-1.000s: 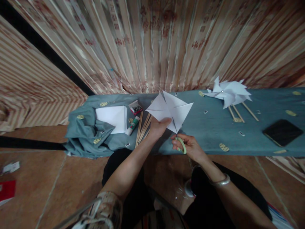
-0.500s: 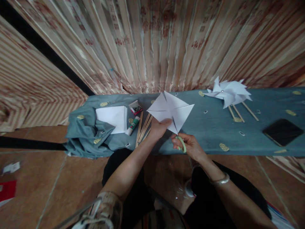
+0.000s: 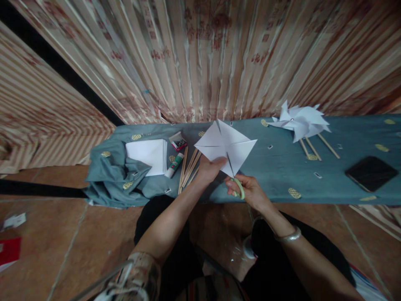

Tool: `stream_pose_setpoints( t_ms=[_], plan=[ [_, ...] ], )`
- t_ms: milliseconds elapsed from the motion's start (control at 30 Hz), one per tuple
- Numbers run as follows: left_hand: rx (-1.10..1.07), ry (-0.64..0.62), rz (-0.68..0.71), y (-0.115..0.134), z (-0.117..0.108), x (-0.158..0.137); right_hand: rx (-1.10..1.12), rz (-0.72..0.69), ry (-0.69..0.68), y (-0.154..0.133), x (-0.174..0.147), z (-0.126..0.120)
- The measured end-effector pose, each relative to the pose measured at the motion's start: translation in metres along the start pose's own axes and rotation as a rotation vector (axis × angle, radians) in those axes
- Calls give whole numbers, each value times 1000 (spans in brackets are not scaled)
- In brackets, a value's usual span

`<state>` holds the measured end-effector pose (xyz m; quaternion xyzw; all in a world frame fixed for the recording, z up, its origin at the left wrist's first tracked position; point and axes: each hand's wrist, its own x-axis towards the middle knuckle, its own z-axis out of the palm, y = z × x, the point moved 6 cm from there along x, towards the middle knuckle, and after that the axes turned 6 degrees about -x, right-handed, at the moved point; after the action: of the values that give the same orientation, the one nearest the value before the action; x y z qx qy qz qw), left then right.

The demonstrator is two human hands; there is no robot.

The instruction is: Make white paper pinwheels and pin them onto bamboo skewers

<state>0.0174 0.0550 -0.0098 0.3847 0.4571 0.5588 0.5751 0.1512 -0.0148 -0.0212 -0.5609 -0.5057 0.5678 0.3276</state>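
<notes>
My left hand grips a white square of paper by its lower left side, thumb on top and fingers hidden beneath. Slits run from the paper's corners toward its middle. In my right hand is a pair of scissors with light green handles. Their blades lie at the paper's bottom corner, along the slit there; how far they are parted I cannot tell. Left of the paper lie several wooden sticks, a glue stick and a small open box of pins.
A stack of white paper rests on the left of the cloth-covered bench. Paper pinwheels on sticks lie at the right, with a black phone-like object beyond. A pleated curtain hangs behind.
The paper has shifted very slightly to the right in my left hand's grip. My right hand and the scissors have hardly moved.
</notes>
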Motion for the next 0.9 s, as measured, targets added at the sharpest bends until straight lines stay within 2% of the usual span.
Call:
stream_pose_setpoints(
  t_ms=[467,900],
  plan=[
    [30,-4,-38,-2,-1,-2,-80,-13,-7,-4,0,0],
    [-1,-16,-7,1,-3,-2,-80,-16,-18,-6,-1,1]
  ],
)
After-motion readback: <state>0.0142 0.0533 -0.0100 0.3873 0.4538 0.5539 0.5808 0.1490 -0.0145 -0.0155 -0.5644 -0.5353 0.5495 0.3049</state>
